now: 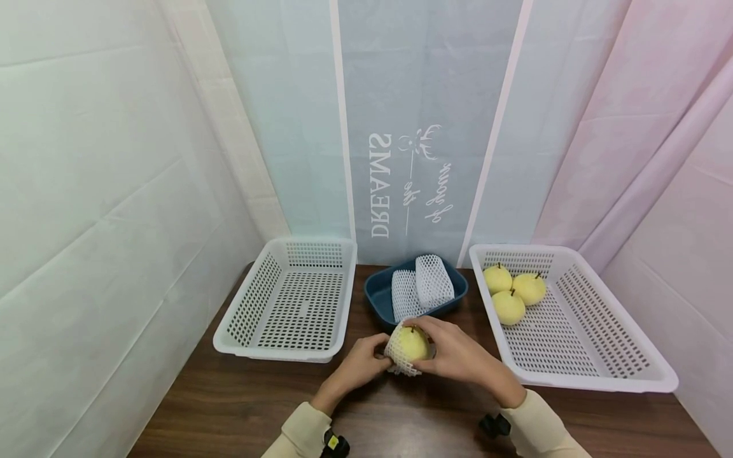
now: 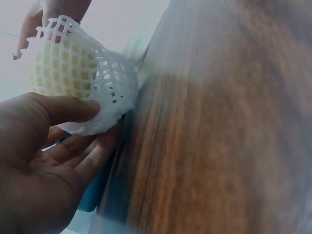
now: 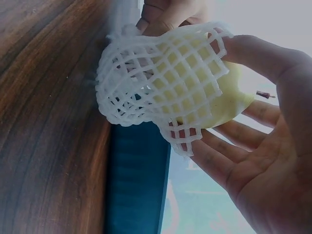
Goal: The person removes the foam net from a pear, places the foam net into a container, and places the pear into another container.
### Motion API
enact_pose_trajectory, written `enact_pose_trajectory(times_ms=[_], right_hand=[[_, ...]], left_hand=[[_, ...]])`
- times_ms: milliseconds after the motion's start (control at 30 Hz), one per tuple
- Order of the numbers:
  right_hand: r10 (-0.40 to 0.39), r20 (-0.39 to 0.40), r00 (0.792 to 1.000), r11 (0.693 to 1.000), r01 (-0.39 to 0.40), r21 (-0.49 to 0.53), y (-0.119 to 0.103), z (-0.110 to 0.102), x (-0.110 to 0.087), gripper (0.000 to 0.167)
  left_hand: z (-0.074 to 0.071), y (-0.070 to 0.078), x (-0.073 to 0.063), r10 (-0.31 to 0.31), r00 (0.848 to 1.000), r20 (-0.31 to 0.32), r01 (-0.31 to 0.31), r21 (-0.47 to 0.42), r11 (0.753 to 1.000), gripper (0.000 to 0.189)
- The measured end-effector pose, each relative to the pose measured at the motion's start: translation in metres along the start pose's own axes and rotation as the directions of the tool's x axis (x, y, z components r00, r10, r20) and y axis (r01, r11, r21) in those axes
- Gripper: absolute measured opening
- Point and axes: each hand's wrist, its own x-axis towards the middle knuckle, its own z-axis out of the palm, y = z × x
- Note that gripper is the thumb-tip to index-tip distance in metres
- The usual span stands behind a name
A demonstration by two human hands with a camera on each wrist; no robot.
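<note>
A yellow pear sits partly inside a white foam fruit net, above the near middle of the table. My left hand pinches the gathered end of the net between thumb and fingers. With fingers and thumb spread around the pear, my right hand holds it and the net's open rim. In the right wrist view the mesh covers most of the pear, while its stem end sticks out bare toward the right palm. The left wrist view shows the left thumb pressed on the loose net end beyond the pear.
Behind the hands stands a dark blue basin with white foam nets in it. A white basket is at the left. The right white basket holds three pears. Cloth hangs behind the brown table.
</note>
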Motion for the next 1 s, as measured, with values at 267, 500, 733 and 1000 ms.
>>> enact_pose_trajectory(times_ms=[267, 500, 733, 1000], right_hand=[[0.006, 0.007, 1.0, 1.0, -0.006, 0.031, 0.0004, -0.0022, 0.0004, 0.065], [-0.003, -0.007, 1.0, 0.999, 0.003, 0.045, 0.0017, -0.0047, 0.0016, 0.066], [-0.006, -0.016, 1.0, 0.999, 0.007, 0.047, 0.0016, -0.0071, 0.003, 0.066], [0.002, -0.015, 1.0, 0.998, -0.001, 0.058, 0.0038, -0.0099, 0.004, 0.067]], left_hand=[[-0.0006, -0.0014, -0.0007, 0.016, 0.999, -0.038, -0.012, 0.085, 0.996, 0.022], [-0.0007, -0.0016, -0.0003, 0.032, 0.998, -0.053, -0.028, 0.089, 0.996, 0.024], [-0.0018, 0.0003, -0.0012, 0.028, 0.998, -0.057, -0.024, 0.062, 0.998, 0.022], [-0.0026, 0.0005, -0.0006, 0.01, 0.998, -0.061, -0.008, 0.045, 0.999, 0.022]])
